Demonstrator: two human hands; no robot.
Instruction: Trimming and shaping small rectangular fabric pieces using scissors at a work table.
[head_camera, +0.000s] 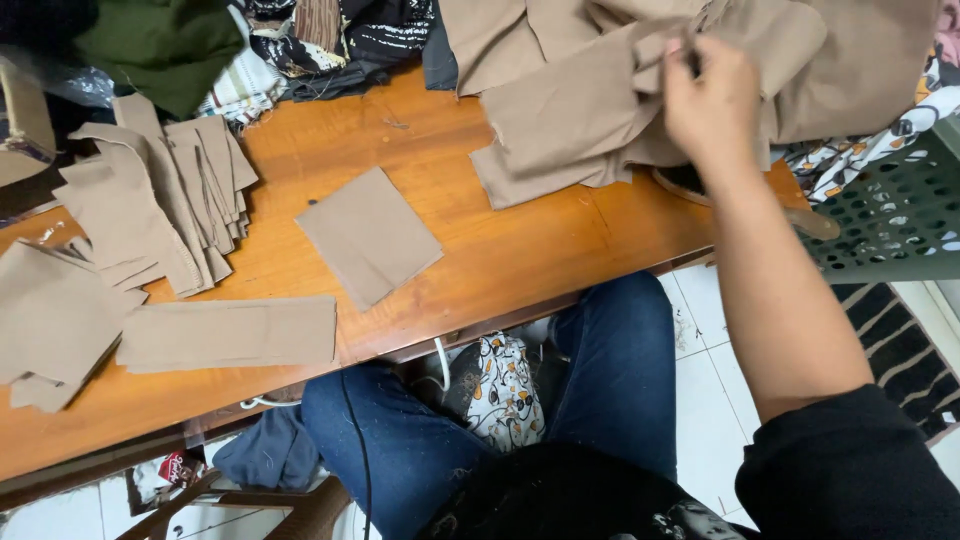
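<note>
One wooden desk (500, 250) fills most of the view, its orange-brown top running from nine o'clock to three o'clock. At twelve to two o'clock on it lies the biggest thing, a heap of tan cloth (600, 110), loosely folded and rumpled, with its lower edge hanging onto bare wood. The right hand (712, 105) reaches up from the lower right at about one o'clock and rests on this heap, fingers pinched together on a fold of the tan cloth near its top edge. The left hand is out of view, so I cannot tell how it stands.

At nine o'clock, a stack of cut tan pieces (165, 190) lies fanned out, touching more tan pieces (55, 320) at the left edge. Just beside those, at seven to eight o'clock, sits a long tan strip (230, 335), flat and parallel to the near edge of the desk. Near the centre, a square tan patch (370, 235) lies alone, turned on a slant, well apart from the heap.

At eleven o'clock, dark green fabric (160, 45) and patterned black-and-white cloth (340, 40) crowd the far edge. At three o'clock, a green perforated basket (890, 215) stands beside the desk. Below, at six o'clock, the person's legs in blue jeans (620, 380) show under the desk, with a small patterned bag (500, 395) between them.
</note>
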